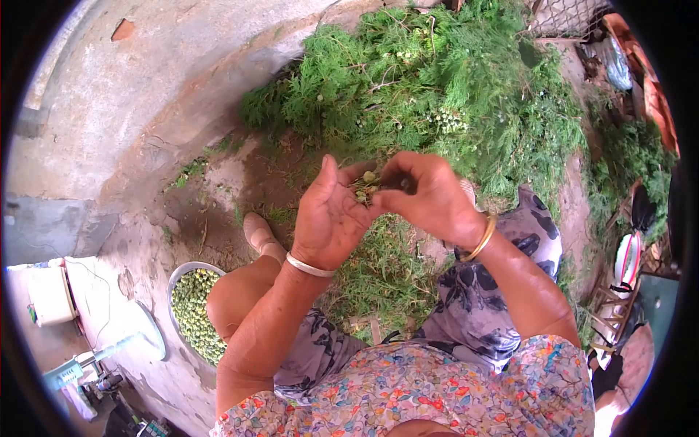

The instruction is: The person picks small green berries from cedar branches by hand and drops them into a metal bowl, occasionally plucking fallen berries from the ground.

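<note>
My left hand (331,218), palm up with a white bangle at the wrist, holds a small sprig with pale green cones (368,182) at its fingers. From the right, my right hand (429,193), with a gold bangle, meets it; its thumb and index finger close near the sprig. What lies between those fingertips is too small to make out. Beyond both hands is a big heap of green conifer branches (459,87) with small cones on it. A round metal basin (173,280) full of green cones sits at the left, beside my knee.
Loose green sprigs (378,269) litter the ground between my legs. A concrete wall (167,65) rises at the upper left. A pale blue fan (138,335) stands at the lower left. At the right are a wooden chair (611,313) and a wire mesh (568,18) farther back.
</note>
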A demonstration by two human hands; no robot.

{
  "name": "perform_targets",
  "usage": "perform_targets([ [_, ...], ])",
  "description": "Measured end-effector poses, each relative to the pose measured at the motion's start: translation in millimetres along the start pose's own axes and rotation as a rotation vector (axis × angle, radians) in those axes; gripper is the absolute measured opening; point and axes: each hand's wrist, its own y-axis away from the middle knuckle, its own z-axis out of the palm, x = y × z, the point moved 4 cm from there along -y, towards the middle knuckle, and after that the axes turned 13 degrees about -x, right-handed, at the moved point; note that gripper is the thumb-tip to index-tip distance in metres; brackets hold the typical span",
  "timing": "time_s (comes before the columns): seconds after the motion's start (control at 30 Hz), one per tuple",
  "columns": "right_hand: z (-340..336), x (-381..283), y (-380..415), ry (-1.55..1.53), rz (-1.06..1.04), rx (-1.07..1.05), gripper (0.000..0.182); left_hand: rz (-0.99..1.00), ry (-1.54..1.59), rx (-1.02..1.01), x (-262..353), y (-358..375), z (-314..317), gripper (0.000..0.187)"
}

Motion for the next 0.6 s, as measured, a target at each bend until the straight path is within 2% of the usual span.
perform_targets([
  [0.03,5,8,-2,0.0,0.002,0.0,0.017,-0.016,0.073,-0.076,-2,0,0,0.065],
  [0.07,7,12,-3,0.146,-0.063,0.06,0.018,-0.032,0.147,-0.153,-4,-1,1,0.057],
  [0.1,8,11,-2,0.293,-0.129,0.12,0.019,-0.033,0.148,-0.153,-5,-1,2,0.057],
  [0.23,5,5,-1,0.264,-0.127,0.101,0.015,-0.013,0.128,-0.078,-3,0,1,0.061],
  [0.3,-2,4,-1,-0.181,0.061,-0.025,0.015,-0.001,0.137,-0.049,1,-1,-1,0.064],
  [0.33,-8,1,0,-0.181,0.06,-0.029,0.015,-0.005,0.088,-0.07,4,-2,1,0.055],
  [0.37,-14,1,0,-0.485,0.066,-0.025,0.017,-0.01,0.039,-0.09,6,-1,2,0.045],
  [0.4,-17,2,0,-0.79,0.072,-0.018,0.018,-0.009,0.04,-0.088,7,0,2,0.045],
  [0.47,-21,-4,-2,-0.873,0.046,-0.026,0.021,-0.018,-0.178,0.062,9,5,-4,0.031],
  [0.5,-22,-6,-2,-0.957,0.019,-0.031,0.023,-0.019,-0.178,0.062,9,5,-4,0.031],
  [0.57,-18,-3,-2,-0.902,0.071,0.012,0.017,-0.079,-0.21,0.061,5,6,-5,0.027],
  [0.6,-16,-4,-3,-0.594,0.006,0.018,0.014,-0.082,-0.21,0.062,4,6,-5,0.027],
])
